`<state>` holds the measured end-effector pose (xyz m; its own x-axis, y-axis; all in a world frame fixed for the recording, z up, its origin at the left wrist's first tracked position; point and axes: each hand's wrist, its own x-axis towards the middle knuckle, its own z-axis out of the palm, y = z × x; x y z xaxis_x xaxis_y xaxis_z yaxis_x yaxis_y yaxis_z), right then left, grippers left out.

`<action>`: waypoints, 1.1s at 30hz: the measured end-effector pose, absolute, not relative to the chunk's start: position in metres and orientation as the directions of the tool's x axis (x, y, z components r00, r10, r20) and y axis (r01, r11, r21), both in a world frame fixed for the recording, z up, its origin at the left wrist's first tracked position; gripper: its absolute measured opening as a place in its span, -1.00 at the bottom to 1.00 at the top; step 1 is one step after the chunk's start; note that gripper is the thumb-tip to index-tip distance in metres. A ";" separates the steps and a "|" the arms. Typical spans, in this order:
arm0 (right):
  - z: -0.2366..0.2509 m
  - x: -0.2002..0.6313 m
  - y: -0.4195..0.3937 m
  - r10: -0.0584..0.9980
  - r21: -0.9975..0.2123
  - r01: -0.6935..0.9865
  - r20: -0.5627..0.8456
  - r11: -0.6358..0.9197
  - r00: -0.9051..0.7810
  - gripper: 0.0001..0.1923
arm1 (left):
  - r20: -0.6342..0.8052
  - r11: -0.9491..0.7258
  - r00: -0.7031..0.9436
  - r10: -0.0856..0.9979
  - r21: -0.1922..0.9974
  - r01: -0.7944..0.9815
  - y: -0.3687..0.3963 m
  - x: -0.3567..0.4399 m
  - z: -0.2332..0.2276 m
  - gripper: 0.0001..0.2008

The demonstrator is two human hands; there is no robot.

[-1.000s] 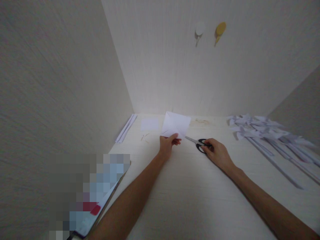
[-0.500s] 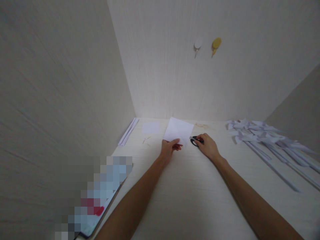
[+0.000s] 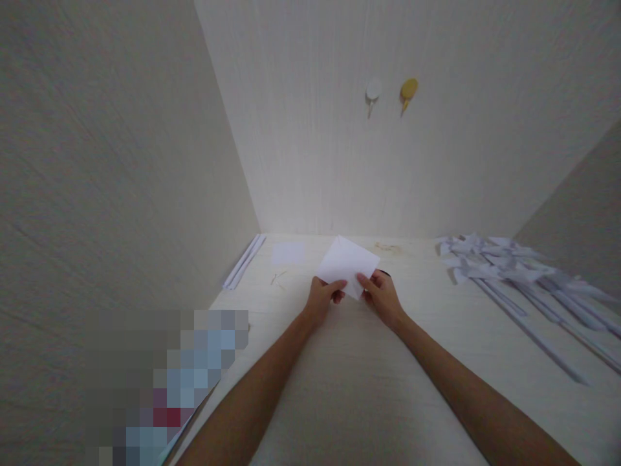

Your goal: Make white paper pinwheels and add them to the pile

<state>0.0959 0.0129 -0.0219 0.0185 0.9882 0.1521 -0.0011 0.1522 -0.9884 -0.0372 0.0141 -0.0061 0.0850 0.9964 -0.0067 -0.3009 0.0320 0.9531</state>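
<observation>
Two bare forearms reach forward over a pale wood-grain desk (image 3: 349,388). The left hand (image 3: 323,299) and right hand (image 3: 383,298) each pinch the near edge of a white square paper sheet (image 3: 348,264), lifted just beyond them, tilted, equally close to both. Possibly dark scissors (image 3: 383,273) lie behind the right hand. Farther right lie white folded paper pinwheels (image 3: 490,262).

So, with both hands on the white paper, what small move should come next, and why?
Probably bring the scissors to the edge of the white paper. The left hand pinches the paper's near edge, lifted off the table, and the right hand touches its right corner. Only a dark sliver of the scissors shows behind that hand, so whether it grips them cannot be told.
</observation>
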 end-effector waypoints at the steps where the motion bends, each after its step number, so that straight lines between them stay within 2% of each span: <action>1: -0.023 0.093 0.013 0.991 -0.990 -0.033 0.134 0.134 0.013 -0.65 | 0.004 0.019 0.080 0.997 0.959 -0.284 0.014 -0.037 -0.007 -0.83; 6: -0.025 0.094 0.016 0.996 -0.984 -0.157 0.075 0.081 0.043 -0.65 | 0.003 0.012 0.069 0.998 0.976 -0.216 0.015 -0.037 -0.006 -0.82; 11: -0.026 0.095 0.019 0.998 -0.986 -0.160 0.045 0.050 0.039 -0.65 | 0.008 -0.015 -0.030 1.000 0.965 -0.262 0.021 -0.039 -0.009 -0.88; 15: -0.024 0.095 0.017 0.997 -0.995 -0.063 0.083 0.083 -0.003 -0.66 | 0.044 -0.032 0.026 0.999 0.931 -0.365 0.020 -0.038 -0.009 -0.78; 19: -0.020 0.095 0.013 0.992 -0.993 -0.010 0.119 0.118 -0.031 -0.69 | 0.021 -0.016 0.009 1.000 0.937 -0.349 0.016 -0.038 -0.007 -0.73; 26: -0.021 0.094 0.014 0.989 -0.980 -0.135 0.150 0.146 -0.015 -0.75 | 0.041 -0.021 0.059 0.997 0.952 -0.307 0.010 -0.033 -0.005 -0.77; 33: -0.024 0.091 0.016 0.983 -0.968 -0.180 0.182 0.173 -0.033 -0.76 | 0.043 -0.043 -0.008 0.999 0.940 -0.339 0.006 -0.022 -0.009 -0.76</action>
<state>0.0914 0.0158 -0.0242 -0.0332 0.9828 0.1815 -0.1801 0.1728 -0.9684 -0.0223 0.0057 -0.0088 -0.0080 0.9990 0.0429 -0.3391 -0.0430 0.9398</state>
